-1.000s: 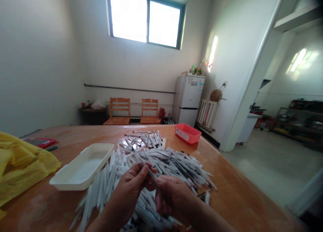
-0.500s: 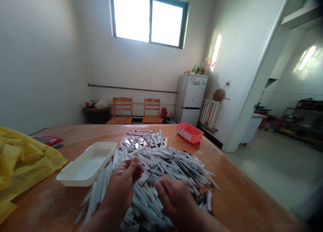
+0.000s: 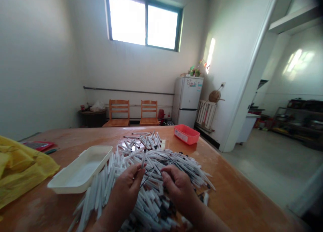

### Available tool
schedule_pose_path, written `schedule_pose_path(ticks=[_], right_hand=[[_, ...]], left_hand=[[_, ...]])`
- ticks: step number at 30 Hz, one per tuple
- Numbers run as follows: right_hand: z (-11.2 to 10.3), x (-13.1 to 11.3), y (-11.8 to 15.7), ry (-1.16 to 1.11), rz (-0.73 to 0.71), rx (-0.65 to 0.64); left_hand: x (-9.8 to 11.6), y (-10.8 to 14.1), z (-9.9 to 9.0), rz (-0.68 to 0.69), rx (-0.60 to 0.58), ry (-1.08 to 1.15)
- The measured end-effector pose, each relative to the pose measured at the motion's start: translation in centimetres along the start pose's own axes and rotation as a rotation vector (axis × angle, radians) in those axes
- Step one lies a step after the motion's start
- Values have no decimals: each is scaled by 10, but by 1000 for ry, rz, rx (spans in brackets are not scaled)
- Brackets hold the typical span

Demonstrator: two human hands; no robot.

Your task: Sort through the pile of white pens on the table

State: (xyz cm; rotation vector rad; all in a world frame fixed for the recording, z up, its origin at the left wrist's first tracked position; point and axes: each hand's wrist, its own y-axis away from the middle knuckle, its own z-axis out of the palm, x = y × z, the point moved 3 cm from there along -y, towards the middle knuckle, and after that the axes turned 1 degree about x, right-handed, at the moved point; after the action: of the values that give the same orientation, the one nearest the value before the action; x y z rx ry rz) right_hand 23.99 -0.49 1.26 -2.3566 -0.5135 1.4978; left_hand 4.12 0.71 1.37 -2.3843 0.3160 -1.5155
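Observation:
My left hand (image 3: 127, 186) is closed around a slim pen (image 3: 143, 159) with a pale barrel and a dark end, held roughly upright above the pile. My right hand (image 3: 178, 183) is a little to the right, thumb and fingers pinched together; whatever lies between them is too small to make out. Beneath and between both hands spreads a heap of white pens (image 3: 148, 195), many with dark ends. Thin black rods stick out among them near my left fingertips.
A cream tray (image 3: 80, 169) lies left of the heap, and a red plastic basket (image 3: 186, 134) stands at its far right. Yellow plastic sheeting (image 3: 22, 168) covers the table's left side. Two wooden chairs (image 3: 119, 112) and a fridge (image 3: 188, 99) are beyond the table.
My left hand has turned the pen from lying low to standing upright. My right hand's fingers have come up slightly and pinch together. The camera view has shifted a little.

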Motion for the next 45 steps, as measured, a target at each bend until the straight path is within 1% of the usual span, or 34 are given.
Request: schedule_pose_path(ticks=[2,6,9,13,17,22,26,29,31,34,36,39,41,45], right_hand=[[-5,0,-1,-82,21,40],[-14,4,-4,-165,83,80],[-18,8,-7,-137,100,77],[-20,10,-9,-19,76,20],[-23,6,-8,38,25,-58],[-26,0,-8,-17,35,-173],[-25,2,-9,11,67,-181],[-24,4,-9,40,45,-206],[-24,4,-9,16,37,-224],[-24,5,-9,-53,88,-239],[-23,6,-9,-57,104,-231],[-23,6,-9,-9,73,-221],[-23,7,-9,-19,63,-218],[-23,8,-10,-92,130,-216]], left_hand=[[4,2,3,108,-43,-188],[13,9,11,213,-146,-478],[17,13,17,276,-190,-605],[18,13,22,323,-226,-723],[18,12,21,329,-245,-762],[16,10,17,301,-264,-786],[14,10,16,308,-255,-789],[13,11,17,314,-261,-793],[13,11,16,313,-265,-799],[16,11,15,302,-267,-809],[18,11,14,299,-266,-813],[18,11,14,309,-269,-807],[17,12,14,318,-270,-802],[17,11,13,330,-264,-802]])
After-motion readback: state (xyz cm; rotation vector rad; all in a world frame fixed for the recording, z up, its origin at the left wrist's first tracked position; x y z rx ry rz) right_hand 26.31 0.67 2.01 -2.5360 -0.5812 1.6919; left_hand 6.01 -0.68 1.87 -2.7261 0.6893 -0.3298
